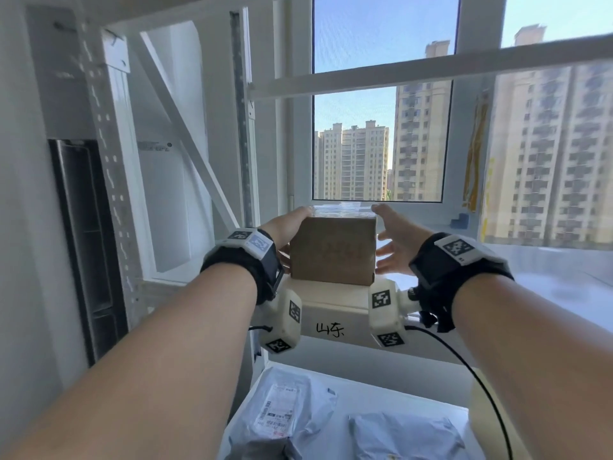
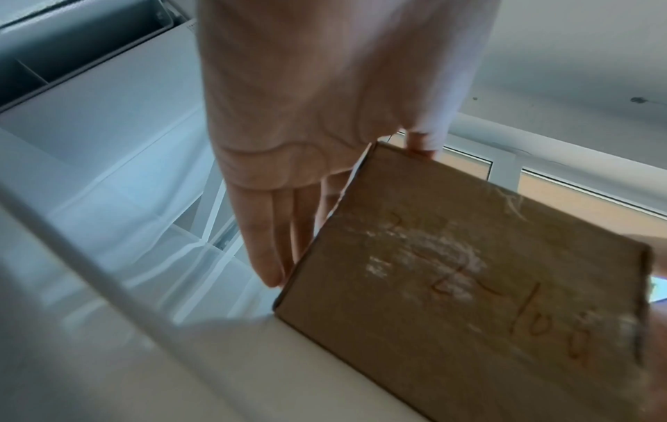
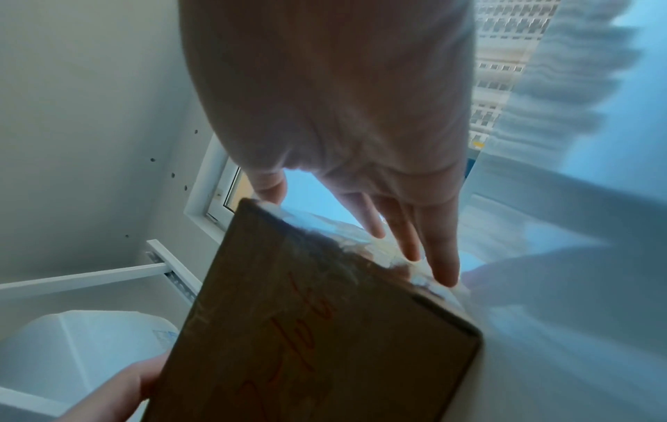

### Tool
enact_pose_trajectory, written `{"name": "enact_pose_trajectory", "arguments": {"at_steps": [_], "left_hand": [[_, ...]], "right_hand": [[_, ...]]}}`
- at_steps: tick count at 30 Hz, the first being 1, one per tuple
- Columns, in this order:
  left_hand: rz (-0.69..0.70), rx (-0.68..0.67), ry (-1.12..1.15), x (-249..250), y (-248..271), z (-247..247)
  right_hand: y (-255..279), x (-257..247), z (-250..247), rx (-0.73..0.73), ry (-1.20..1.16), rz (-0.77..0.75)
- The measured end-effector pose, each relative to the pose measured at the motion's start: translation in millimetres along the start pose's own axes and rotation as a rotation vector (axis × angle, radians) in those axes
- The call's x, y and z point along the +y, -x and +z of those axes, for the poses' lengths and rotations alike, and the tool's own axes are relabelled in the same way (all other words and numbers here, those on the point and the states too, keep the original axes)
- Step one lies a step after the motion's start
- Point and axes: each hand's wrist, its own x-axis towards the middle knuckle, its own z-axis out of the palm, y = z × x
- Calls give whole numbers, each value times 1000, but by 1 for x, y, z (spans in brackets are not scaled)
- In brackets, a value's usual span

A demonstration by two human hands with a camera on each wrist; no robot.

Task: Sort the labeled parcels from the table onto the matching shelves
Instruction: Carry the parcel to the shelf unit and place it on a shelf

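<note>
A brown cardboard box (image 1: 333,249) with handwriting on its front stands on a white shelf (image 1: 331,298) whose front edge bears a handwritten label (image 1: 330,329). My left hand (image 1: 288,230) lies flat against the box's left side, fingers straight and thumb on the top edge. In the left wrist view those fingers (image 2: 274,242) run along the side of the box (image 2: 469,285). My right hand (image 1: 394,237) is spread open at the right side, thumb near the top corner. The right wrist view shows its straight fingers (image 3: 440,251) beside the taped side of the box (image 3: 325,328).
Two grey poly mailers (image 1: 282,413) (image 1: 408,436) lie on the shelf below. A perforated white upright (image 1: 109,161) and a diagonal brace (image 1: 185,127) stand to the left. A window (image 1: 381,127) is right behind the box. A black cable (image 1: 464,366) hangs from my right wrist.
</note>
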Motion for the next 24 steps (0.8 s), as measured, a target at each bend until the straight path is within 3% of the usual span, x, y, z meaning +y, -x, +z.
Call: {"name": "enact_pose_trajectory", "arguments": {"at_steps": [4, 8, 11, 16, 24], "left_hand": [[152, 185, -127, 5, 11, 2], [430, 401, -428, 16, 38, 14], [629, 472, -566, 24, 61, 36], [811, 331, -672, 28, 101, 93], [861, 2, -860, 17, 163, 211]], "right_hand": [[30, -1, -4, 159, 142, -61], [65, 5, -16, 321, 553, -134], [93, 16, -31, 391, 829, -164], [153, 43, -67, 551, 1083, -157], [239, 94, -136, 663, 1226, 36]]}}
